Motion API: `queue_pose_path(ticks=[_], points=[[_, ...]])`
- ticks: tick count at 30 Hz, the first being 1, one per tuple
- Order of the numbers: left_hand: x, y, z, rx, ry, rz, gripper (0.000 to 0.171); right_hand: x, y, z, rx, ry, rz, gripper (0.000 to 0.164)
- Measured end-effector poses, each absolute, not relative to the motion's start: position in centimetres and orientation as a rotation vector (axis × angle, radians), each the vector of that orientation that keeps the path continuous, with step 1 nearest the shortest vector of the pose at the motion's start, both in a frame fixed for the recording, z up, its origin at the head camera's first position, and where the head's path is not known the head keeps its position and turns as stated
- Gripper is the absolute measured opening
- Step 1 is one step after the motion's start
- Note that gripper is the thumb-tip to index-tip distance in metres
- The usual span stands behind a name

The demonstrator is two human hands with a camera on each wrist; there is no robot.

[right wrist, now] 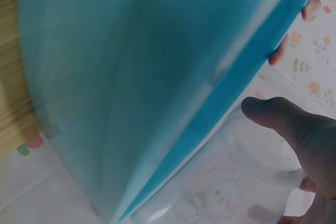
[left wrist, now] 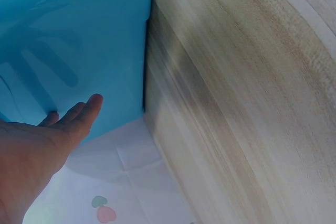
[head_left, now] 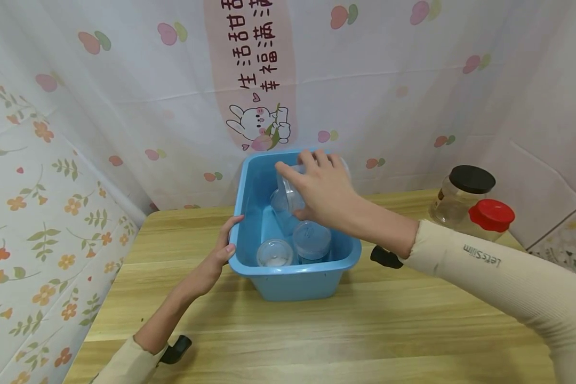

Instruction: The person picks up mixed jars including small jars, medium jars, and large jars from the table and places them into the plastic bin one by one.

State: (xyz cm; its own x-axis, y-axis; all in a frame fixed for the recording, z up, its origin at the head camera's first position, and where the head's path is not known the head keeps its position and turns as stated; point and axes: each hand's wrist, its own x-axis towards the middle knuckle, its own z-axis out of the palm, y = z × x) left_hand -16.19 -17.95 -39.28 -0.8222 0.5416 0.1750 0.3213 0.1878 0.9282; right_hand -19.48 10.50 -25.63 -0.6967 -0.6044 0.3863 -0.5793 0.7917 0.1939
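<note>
A light blue plastic basin (head_left: 295,271) stands on the wooden table against the back curtain. My left hand (head_left: 210,269) grips its left rim, thumb and a finger at the edge, while other fingers (left wrist: 84,116) lie along the outer wall. Over the basin's far right part, my right hand (head_left: 324,189) holds a clear plastic jar (right wrist: 226,182) between thumb and spread fingers. That jar is tilted and partly hidden by the hand. Inside the basin are a round clear jar (head_left: 312,240) and a smaller lidded one (head_left: 274,253) near the front.
To the right on the table (head_left: 288,341) stand a clear jar with a black lid (head_left: 471,180) and one with a red lid (head_left: 492,215), partly behind the right sleeve. A printed curtain (head_left: 182,106) closes off the back, and a flowered cloth (head_left: 43,213) the left.
</note>
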Motion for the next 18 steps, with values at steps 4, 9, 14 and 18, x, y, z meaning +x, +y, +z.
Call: queue_pose_path(ticks=[4, 9, 14, 18], points=[[-16.2, -17.9, -39.3, 0.842, 2.265, 1.691, 0.061, -19.5, 10.2, -25.5, 0.878, -2.564, -0.097, 0.092], [-16.2, -17.9, -39.3, 0.836, 2.267, 1.692, 0.060, -19.6, 10.3, -25.5, 0.915, -2.631, -0.072, 0.110], [-16.2, -17.9, -39.3, 0.856, 2.267, 1.698, 0.060, -19.9, 11.5, -24.9, 0.955, -2.774, 0.070, 0.132], [-16.3, -17.9, -39.4, 0.874, 2.264, 1.699, 0.060, -20.2, 13.0, -24.4, 0.947, -2.825, 0.173, 0.135]])
